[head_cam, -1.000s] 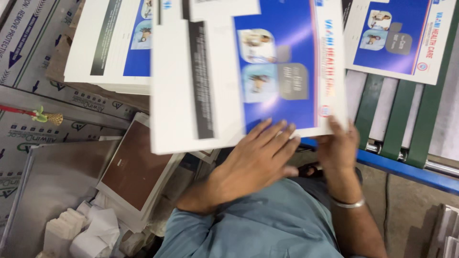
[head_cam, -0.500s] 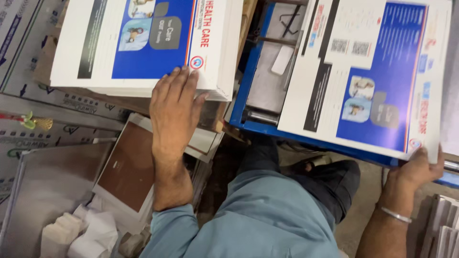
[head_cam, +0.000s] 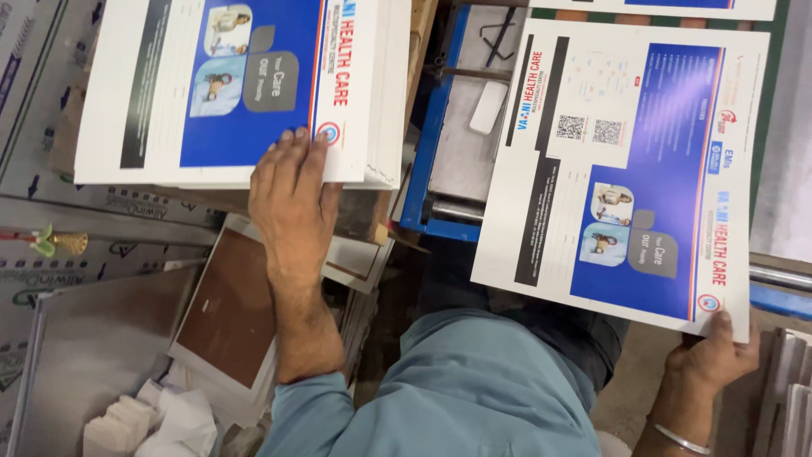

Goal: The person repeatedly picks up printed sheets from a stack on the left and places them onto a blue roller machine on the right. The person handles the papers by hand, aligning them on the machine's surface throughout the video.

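A single blue-and-white printed card sheet (head_cam: 622,169), carried rightward off the stack of matching printed sheets (head_cam: 237,89), is pinched at its corner by the right hand (head_cam: 710,360); the left hand (head_cam: 292,199) is now laid flat on the stack.

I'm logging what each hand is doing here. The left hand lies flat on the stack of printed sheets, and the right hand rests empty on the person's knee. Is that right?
Not quite. The left hand does lie flat on the stack of printed sheets, but the right hand is not empty: it grips the lower corner of a single printed sheet, holding it out over the blue machine. The head view shows this.
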